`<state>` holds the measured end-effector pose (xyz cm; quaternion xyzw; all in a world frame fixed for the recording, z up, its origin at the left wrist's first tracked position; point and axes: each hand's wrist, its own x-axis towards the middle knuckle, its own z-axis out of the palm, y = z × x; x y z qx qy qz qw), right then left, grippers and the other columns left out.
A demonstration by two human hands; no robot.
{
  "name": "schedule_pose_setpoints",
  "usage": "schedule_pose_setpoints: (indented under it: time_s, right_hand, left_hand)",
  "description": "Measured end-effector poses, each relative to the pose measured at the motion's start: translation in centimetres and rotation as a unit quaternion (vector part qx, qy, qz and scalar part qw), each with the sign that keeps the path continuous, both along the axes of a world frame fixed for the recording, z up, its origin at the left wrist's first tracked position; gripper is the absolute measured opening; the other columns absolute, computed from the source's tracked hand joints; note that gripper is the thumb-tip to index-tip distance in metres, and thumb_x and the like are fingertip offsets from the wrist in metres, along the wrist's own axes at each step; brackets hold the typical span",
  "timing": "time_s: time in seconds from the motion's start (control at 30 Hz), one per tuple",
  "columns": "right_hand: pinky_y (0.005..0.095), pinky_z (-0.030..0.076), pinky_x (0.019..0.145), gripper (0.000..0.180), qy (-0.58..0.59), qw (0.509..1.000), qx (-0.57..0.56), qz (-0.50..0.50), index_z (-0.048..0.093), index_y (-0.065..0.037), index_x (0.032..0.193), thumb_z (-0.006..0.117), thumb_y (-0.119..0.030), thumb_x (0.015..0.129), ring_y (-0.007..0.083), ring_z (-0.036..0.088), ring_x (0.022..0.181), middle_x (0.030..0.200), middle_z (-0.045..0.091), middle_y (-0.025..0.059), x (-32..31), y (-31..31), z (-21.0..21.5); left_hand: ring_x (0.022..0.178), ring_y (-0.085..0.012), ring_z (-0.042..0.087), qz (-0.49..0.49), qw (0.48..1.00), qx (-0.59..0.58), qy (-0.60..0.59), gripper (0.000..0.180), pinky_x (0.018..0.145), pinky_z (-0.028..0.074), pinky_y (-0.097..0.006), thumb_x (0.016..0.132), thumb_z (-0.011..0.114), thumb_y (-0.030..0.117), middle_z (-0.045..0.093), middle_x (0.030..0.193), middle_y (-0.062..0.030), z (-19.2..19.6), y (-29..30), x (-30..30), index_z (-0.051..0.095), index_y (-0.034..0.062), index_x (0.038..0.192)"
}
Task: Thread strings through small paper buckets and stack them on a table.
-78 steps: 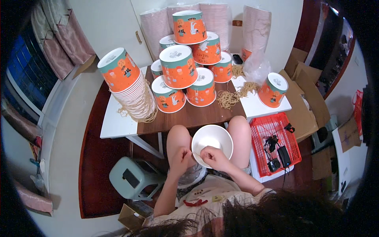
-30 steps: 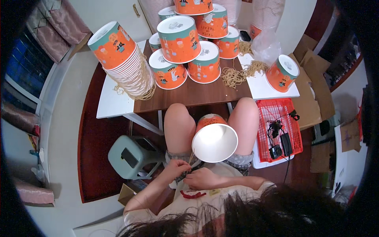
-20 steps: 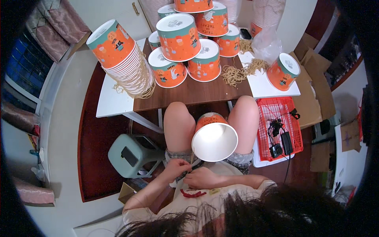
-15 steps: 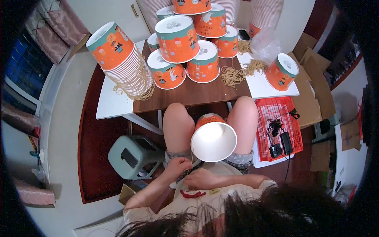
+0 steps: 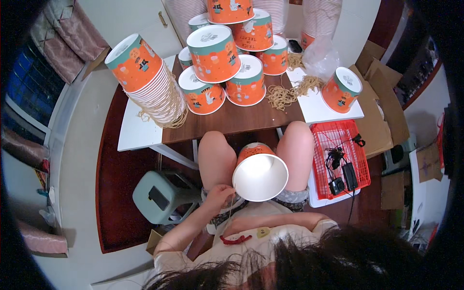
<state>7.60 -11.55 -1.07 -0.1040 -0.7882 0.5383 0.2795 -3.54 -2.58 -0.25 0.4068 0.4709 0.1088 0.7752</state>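
Observation:
A paper bucket (image 5: 261, 178), white inside and orange outside, lies tilted between my thighs with its mouth facing me. At the left of its rim my left hand (image 5: 221, 197) pinches a thin tan string (image 5: 234, 205). That string runs down, fairly straight, to my right hand (image 5: 238, 225), held low against my body with fingers curled and mostly hidden. Tall on the table's left stands a nested stack of upside-down buckets (image 5: 145, 72), with many tan strings draped down its side. Looser tan strings (image 5: 281, 97) lie in heaps on the tabletop.
Upside-down orange buckets (image 5: 213, 54) form a pyramid on the brown table (image 5: 232, 118). A single bucket (image 5: 342, 91) stands on the right, by a clear plastic bag (image 5: 321, 62). Beside my right leg sits a red basket (image 5: 360, 159) with black electronics. A grey-green stool (image 5: 150, 205) is left.
My left hand has risen to the bucket's rim. My right hand has dropped lower toward my body, and a longer stretch of string shows between the hands.

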Motion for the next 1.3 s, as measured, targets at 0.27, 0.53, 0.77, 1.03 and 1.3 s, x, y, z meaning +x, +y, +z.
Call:
schedule_pose_setpoints:
  time_s: [0.27,0.53,0.77,1.03,1.3]
  right_hand:
    - [0.0367,0.044,0.069,0.031,-0.078,0.996,-0.038,0.027,0.054,-0.002,0.095,0.052,-0.024,0.074,0.0321,0.055,0.083,0.093,0.056,0.0163,1.5,1.4,3.6]
    - [0.0373,0.044,0.066,0.027,-0.166,0.984,-0.025,-0.067,0.055,-0.004,0.094,0.051,-0.024,0.077,0.0303,0.056,0.079,0.090,0.058,0.0147,7.3,-0.2,11.0]
    - [0.0314,0.045,0.053,0.014,-0.162,0.965,0.140,-0.155,0.056,-0.008,0.094,0.052,-0.010,0.081,0.0229,0.057,0.061,0.074,0.059,0.0070,16.8,-2.8,16.7]
    - [0.0299,0.046,0.047,0.012,0.040,0.990,0.060,-0.125,0.062,0.003,0.085,0.052,-0.002,0.081,0.0234,0.059,0.056,0.073,0.061,0.0119,17.7,-4.5,18.3]
    - [0.0300,0.046,0.061,0.016,-0.017,0.983,0.051,-0.173,0.062,0.003,0.087,0.048,-0.003,0.083,0.0239,0.059,0.068,0.082,0.060,0.0131,16.3,-1.9,15.8]
  left_hand:
    - [0.043,-0.0061,0.037,0.001,0.999,0.007,0.054,0.013,0.037,0.025,-0.020,0.077,0.058,0.017,0.050,0.060,0.0011,-1.3,0.1,0.0,0.055,0.0041,0.075]
    - [0.057,-0.0212,0.052,-0.077,0.866,0.480,0.120,0.030,0.051,0.041,-0.034,0.075,0.060,0.025,0.055,0.070,-0.0095,-0.5,-0.4,1.8,0.051,-0.0005,0.087]
    - [0.068,-0.0293,0.053,-0.075,0.641,0.747,0.161,0.011,0.064,0.041,-0.038,0.074,0.054,0.012,0.054,0.072,-0.0125,0.9,5.1,2.4,0.052,0.0036,0.080]
    - [0.065,-0.0147,0.056,-0.393,0.309,0.866,0.024,0.004,0.053,0.044,-0.029,0.065,0.055,0.013,0.053,0.064,0.0001,11.5,6.3,11.4,0.055,0.0114,0.069]
    - [0.073,-0.0217,0.056,-0.474,0.443,0.761,-0.001,0.009,0.063,0.045,-0.031,0.070,0.054,0.015,0.057,0.076,-0.0058,8.7,2.7,14.5,0.056,0.0076,0.075]
